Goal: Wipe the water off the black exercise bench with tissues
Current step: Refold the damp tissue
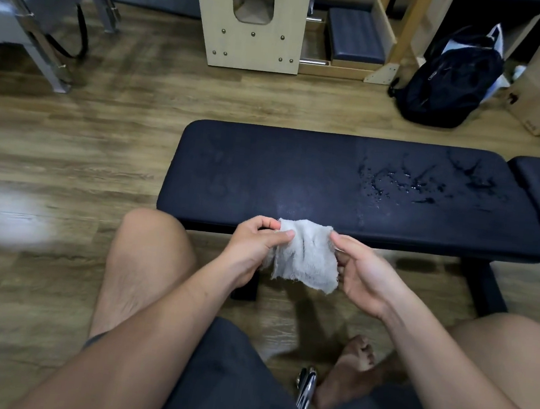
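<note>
Fingers (278, 236) of both hands are curled & pinched onto a crumpled whitish tissue (306, 256): upper-left corner is held by the left hand (254, 247), upper-right edge by the right hand (366, 276), w/ the sheet spread between them & its lower edge left hanging. It's held up in front of the black bench (265, 177), at the near edge. Water (424, 184) is seen beaded on the bench's right half, well apart from the tissue. Beyond, a black backpack (452, 77) is seen on the wood floor (67, 156).
</note>
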Demonstrator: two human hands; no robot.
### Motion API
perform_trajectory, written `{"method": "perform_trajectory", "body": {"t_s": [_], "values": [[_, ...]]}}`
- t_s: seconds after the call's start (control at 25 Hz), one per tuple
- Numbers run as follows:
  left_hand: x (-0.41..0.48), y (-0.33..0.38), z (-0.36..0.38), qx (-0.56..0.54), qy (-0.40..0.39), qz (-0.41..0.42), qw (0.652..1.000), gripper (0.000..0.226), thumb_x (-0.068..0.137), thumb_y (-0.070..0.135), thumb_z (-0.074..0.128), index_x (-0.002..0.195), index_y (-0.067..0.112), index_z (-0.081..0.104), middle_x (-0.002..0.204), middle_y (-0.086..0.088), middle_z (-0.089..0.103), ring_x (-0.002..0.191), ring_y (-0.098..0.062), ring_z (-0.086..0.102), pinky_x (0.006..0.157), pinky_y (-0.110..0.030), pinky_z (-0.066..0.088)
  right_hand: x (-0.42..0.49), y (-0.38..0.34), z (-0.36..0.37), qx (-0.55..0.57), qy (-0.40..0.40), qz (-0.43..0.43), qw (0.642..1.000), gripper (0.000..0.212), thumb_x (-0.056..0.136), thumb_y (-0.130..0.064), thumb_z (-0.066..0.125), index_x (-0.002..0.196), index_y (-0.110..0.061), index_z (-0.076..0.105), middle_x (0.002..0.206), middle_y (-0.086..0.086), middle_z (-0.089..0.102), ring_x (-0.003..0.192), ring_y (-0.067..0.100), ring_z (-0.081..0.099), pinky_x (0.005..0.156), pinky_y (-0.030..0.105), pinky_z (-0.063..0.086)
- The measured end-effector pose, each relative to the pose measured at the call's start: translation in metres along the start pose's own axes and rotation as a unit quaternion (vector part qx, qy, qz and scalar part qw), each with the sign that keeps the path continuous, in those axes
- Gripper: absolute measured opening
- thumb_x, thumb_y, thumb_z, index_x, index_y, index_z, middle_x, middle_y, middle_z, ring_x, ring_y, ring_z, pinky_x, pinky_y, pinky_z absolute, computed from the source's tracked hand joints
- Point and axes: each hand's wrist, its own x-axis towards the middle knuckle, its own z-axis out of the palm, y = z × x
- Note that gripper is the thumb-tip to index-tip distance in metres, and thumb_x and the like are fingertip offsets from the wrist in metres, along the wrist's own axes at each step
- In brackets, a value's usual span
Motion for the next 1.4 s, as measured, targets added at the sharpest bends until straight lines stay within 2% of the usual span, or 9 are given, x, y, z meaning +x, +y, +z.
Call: {"method": "perform_trajectory", "body": {"t_s": [0.16, 0.36, 0.56, 0.68, 0.88, 0.96, 1.16, 1.28, 1.4], "values": [[-0.005, 0.007, -0.002, -0.023, 0.004, 0.047, 0.999, 0.022, 0.086, 0.004, 0.072, 0.104, 0.012, 0.063, 0.091, -0.006, 0.077, 0.086, -0.022, 0.071, 0.083, -0.042, 0.056, -0.001, -0.002, 0.006, -0.029, 0.009, 0.03, 0.999, 0.028, 0.088, -0.038, 0.061, 0.103, -0.016, 0.068, 0.093, 0.01, 0.072, 0.075, 0.024, 0.066, 0.068, 0.033, 0.05], [-0.004, 0.005, -0.002, -0.015, 0.009, 0.096, 0.995, 0.023, 0.09, 0.002, 0.068, 0.108, 0.017, 0.069, 0.099, -0.006, 0.078, 0.095, -0.021, 0.072, 0.09, -0.046, 0.055, -0.002, -0.007, 0.009, -0.095, 0.086, -0.041, 0.991, 0.009, 0.087, -0.027, 0.068, 0.081, -0.021, 0.067, 0.081, 0.0, 0.066, 0.079, 0.017, 0.06, 0.083, 0.038, 0.043], [-0.002, 0.008, -0.002, -0.009, 0.085, 0.159, 0.984, 0.017, 0.087, 0.009, 0.074, 0.1, 0.02, 0.076, 0.107, -0.005, 0.074, 0.096, -0.01, 0.07, 0.087, -0.023, 0.056, 0.0, -0.014, 0.012, -0.093, 0.111, -0.128, 0.981, 0.011, 0.078, -0.025, 0.077, 0.073, -0.018, 0.07, 0.085, 0.011, 0.07, 0.083, 0.024, 0.063, 0.091, 0.048, 0.05], [-0.001, 0.009, -0.003, 0.01, 0.119, 0.185, 0.975, 0.017, 0.086, 0.01, 0.076, 0.102, 0.015, 0.078, 0.111, -0.007, 0.07, 0.098, -0.011, 0.069, 0.093, -0.026, 0.054, 0.001, -0.011, 0.014, -0.109, 0.131, -0.132, 0.977, 0.02, 0.083, -0.027, 0.073, 0.066, -0.018, 0.068, 0.081, 0.009, 0.07, 0.079, 0.024, 0.064, 0.087, 0.047, 0.052], [-0.005, 0.012, -0.002, 0.009, 0.099, 0.192, 0.976, 0.017, 0.088, 0.006, 0.071, 0.094, 0.021, 0.078, 0.091, 0.003, 0.076, 0.088, -0.007, 0.07, 0.084, -0.024, 0.056, 0.0, -0.007, 0.018, -0.055, 0.12, -0.117, 0.984, 0.001, 0.089, -0.014, 0.065, 0.089, -0.013, 0.065, 0.078, 0.007, 0.069, 0.062, 0.018, 0.062, 0.06, 0.033, 0.051], [-0.006, 0.012, -0.001, 0.018, 0.085, 0.188, 0.978, 0.017, 0.089, 0.006, 0.069, 0.091, 0.022, 0.077, 0.089, -0.001, 0.075, 0.086, -0.011, 0.067, 0.086, -0.032, 0.055, 0.0, -0.007, 0.018, -0.036, 0.104, -0.121, 0.987, 0.016, 0.089, -0.006, 0.064, 0.104, -0.012, 0.065, 0.086, 0.008, 0.074, 0.066, 0.016, 0.067, 0.056, 0.028, 0.052], [-0.009, 0.015, 0.001, 0.036, 0.054, 0.182, 0.981, 0.017, 0.091, 0.005, 0.065, 0.091, 0.019, 0.074, 0.091, -0.004, 0.074, 0.084, -0.008, 0.065, 0.077, -0.02, 0.05, 0.0, -0.013, 0.011, -0.013, 0.08, -0.142, 0.987, 0.04, 0.088, -0.002, 0.063, 0.12, -0.026, 0.058, 0.101, 0.004, 0.075, 0.087, 0.015, 0.071, 0.07, 0.028, 0.056], [-0.007, 0.016, 0.001, 0.021, 0.042, 0.163, 0.986, 0.019, 0.09, 0.002, 0.061, 0.084, 0.019, 0.068, 0.074, -0.008, 0.06, 0.069, -0.013, 0.051, 0.064, -0.024, 0.041, 0.003, -0.016, 0.009, -0.028, 0.105, -0.149, 0.983, 0.028, 0.087, 0.004, 0.061, 0.107, -0.015, 0.066, 0.099, 0.007, 0.074, 0.089, 0.018, 0.068, 0.084, 0.035, 0.053], [-0.006, 0.018, 0.001, -0.013, 0.029, 0.143, 0.989, 0.014, 0.08, 0.011, 0.065, 0.076, 0.024, 0.067, 0.08, -0.012, 0.048, 0.074, -0.022, 0.041, 0.069, -0.033, 0.035, 0.006, -0.017, 0.009, -0.013, 0.136, -0.136, 0.981, 0.011, 0.087, -0.003, 0.062, 0.09, -0.011, 0.067, 0.09, 0.01, 0.068, 0.079, 0.022, 0.063, 0.083, 0.041, 0.051]]}}
